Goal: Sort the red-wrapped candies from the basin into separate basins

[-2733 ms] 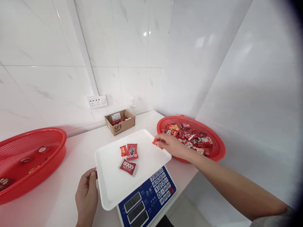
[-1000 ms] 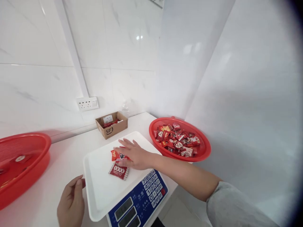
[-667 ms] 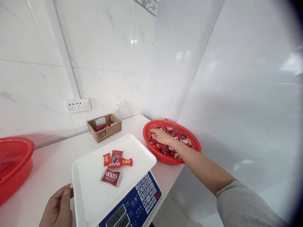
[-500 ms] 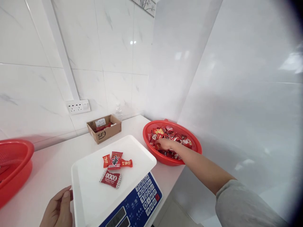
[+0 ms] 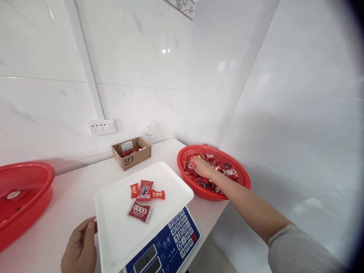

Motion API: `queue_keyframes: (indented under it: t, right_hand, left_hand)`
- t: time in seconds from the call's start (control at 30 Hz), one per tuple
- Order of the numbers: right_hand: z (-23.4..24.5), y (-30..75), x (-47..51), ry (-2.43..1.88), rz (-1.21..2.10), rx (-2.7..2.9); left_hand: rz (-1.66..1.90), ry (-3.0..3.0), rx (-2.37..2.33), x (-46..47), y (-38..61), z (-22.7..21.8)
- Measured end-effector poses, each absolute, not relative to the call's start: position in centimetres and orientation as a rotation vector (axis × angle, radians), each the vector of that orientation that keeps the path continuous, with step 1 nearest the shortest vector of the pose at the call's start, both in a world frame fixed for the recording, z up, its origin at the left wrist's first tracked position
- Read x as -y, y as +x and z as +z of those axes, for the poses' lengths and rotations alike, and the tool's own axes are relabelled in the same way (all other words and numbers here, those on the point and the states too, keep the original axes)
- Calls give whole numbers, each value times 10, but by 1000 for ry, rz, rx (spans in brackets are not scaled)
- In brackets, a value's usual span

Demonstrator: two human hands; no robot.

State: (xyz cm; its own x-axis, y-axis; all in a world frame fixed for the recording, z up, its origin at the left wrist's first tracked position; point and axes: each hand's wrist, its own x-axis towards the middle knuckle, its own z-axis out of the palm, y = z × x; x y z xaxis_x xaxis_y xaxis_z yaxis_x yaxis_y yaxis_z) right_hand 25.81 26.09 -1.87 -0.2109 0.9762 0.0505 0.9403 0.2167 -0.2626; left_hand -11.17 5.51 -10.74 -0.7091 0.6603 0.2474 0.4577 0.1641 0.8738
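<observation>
My right hand (image 5: pixel 201 167) reaches into the red plastic basket (image 5: pixel 247 181) on the right, fingers pinched on a small red-wrapped snack (image 5: pixel 192 164) above a pile of wrapped snacks (image 5: pixel 212 157). My left hand (image 5: pixel 81 246) is closed at the left side of the scale's white tray (image 5: pixel 113 227). Its thumb and finger hold a small dark-red piece (image 5: pixel 96 227), mostly hidden. On the tray lie a red packet with a black character (image 5: pixel 145 190), two small orange-red packets (image 5: pixel 158 194) and a dark-red packet with dotted ends (image 5: pixel 139 211).
The scale's blue keypad panel (image 5: pixel 170 242) faces me near the table's front edge. Behind it stands a small cardboard box (image 5: pixel 138 157) with red packets inside, beside a clear plastic bottle (image 5: pixel 148 134). Another red basket (image 5: pixel 42 185) is at the left. Walls close off the back and right.
My right hand has lifted slightly within the basket, and a small red-wrapped snack now shows in its fingers. The view has turned a little left. My left hand stays beside the tray.
</observation>
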Motion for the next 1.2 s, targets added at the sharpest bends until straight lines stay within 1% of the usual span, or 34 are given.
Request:
queue_keyframes:
  t: [0.1,0.17,0.3,0.43,0.53,0.8,1.2]
  right_hand:
    - [-2,239,-250,-1616,258,2228]
    - [2,219,-237,-1451,342,2257]
    - [-6,177,-209,-1165,545,2384]
    - [-12,153,-190,-996,686,2491]
    - [-10,149,-185,-968,727,2530]
    - [-13,153,-180,-1078,587,2607]
    - [-12,151,-165,-1030,800,2529]
  left_hand:
    - [1574,1016,-2177,-54,-105,-98]
    - [1610,972,-2144,-53,-102,-94]
    - [1623,916,-2127,-51,-100,-91]
    - [1632,914,-2111,-50,-100,-89]
    - [1632,902,-2103,-50,-99,-87]
    - [1623,885,-2092,-50,-99,-90]
    - [1645,897,-2062,-50,-99,-90]
